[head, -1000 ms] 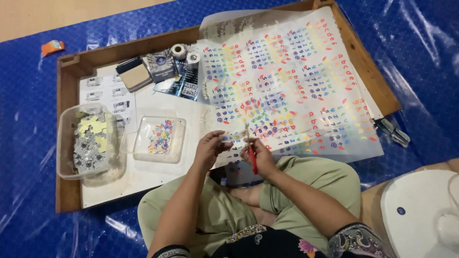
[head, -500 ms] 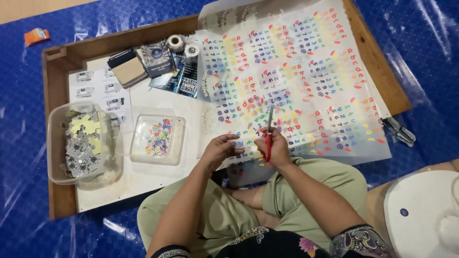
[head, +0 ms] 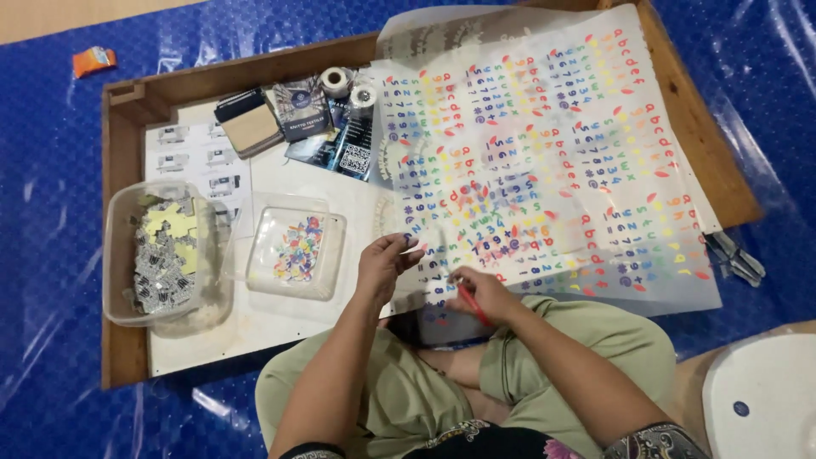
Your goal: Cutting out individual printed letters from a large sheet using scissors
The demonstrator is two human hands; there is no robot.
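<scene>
Head view: a small piece is being pinched in the left hand (head: 384, 265), fingers closed on it, above the sheet (head: 544, 161) edge. A red tool (head: 473, 304) is being gripped by the right hand (head: 486, 294) just beside. Peeling seems under way; steady, fine tool placement is being called for.

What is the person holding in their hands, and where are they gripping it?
The right hand grips a thin red-handled tool around its red handle, tip toward the sticker sheet. The left hand pinches something tiny at its fingertips, too small to identify.
</scene>
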